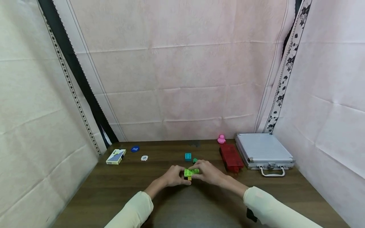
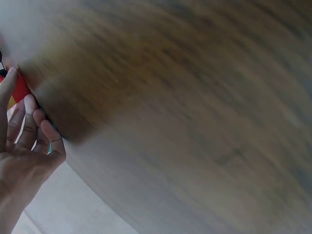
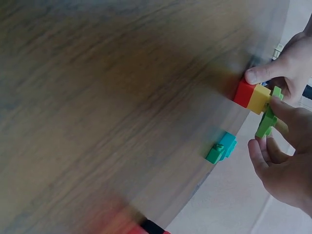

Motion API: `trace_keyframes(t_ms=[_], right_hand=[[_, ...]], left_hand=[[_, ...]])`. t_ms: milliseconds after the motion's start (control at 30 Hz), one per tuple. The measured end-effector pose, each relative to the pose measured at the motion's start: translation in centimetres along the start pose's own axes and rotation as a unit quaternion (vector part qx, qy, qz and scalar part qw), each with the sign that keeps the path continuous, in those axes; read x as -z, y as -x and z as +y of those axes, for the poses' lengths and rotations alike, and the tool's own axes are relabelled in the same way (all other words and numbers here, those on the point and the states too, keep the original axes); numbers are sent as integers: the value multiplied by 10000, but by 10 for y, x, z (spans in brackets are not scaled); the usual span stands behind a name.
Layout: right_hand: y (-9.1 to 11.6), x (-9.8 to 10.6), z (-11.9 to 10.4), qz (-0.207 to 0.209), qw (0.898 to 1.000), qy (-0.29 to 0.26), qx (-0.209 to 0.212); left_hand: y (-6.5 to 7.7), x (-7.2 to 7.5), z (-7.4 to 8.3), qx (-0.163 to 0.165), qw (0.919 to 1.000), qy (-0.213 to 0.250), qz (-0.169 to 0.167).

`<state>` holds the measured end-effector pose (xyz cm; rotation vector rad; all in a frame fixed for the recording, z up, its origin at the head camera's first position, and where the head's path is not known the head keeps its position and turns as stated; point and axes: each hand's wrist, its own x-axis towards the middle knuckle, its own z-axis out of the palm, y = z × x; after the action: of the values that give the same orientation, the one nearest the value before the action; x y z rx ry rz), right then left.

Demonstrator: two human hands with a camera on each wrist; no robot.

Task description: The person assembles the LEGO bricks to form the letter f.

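A small stack of toy building bricks stands between the hands on the table: a red brick (image 3: 243, 92) at the bottom, a yellow brick (image 3: 259, 99) over it, and a lime green brick (image 1: 188, 173) on top, reaching out toward the right. The left hand (image 1: 173, 176) grips the lower part, its thumb on the red brick in the right wrist view. From the other side the right hand (image 1: 207, 171) pinches the lime green brick between thumb and fingers. Just beyond the hands lie a turquoise brick (image 1: 188, 156) and a green brick (image 1: 195, 160), partly covered by the right hand.
To the right lie a red case (image 1: 231, 157) and a silver briefcase (image 1: 265, 150), with a pink rubber duck (image 1: 221, 139) behind. At the left are a card box (image 1: 116, 156), a blue disc (image 1: 135, 148) and a white chip (image 1: 144, 158). Pale cloth surrounds the wooden table (image 1: 114, 190).
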<state>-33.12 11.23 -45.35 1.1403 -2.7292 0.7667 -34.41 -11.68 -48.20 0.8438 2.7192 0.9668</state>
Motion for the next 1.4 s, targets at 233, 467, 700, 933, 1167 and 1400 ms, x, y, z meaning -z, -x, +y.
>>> trace_keyframes(t_ms=[233,467,700,933,1167,1400], right_hand=[[1,-1,0,62,9999,108,47],[1,-7,4,-17,9998,-200,88],[2,-6,4,-60,9996,-160,226],[-3,-1,1,-116,9994,136,312],[-8,-4,3,-266,9994,58,233],[-10,-6,4,15,9991,-314,287]], left_hand=[[0,-1,1,-119,9999,9,-4],[4,3,0,-370,9991,192,36],[5,3,-2,-532,9978,389,106],[2,8,2,-497,9981,332,129],[3,8,1,-359,9991,192,102],[1,9,2,-477,9986,206,122]])
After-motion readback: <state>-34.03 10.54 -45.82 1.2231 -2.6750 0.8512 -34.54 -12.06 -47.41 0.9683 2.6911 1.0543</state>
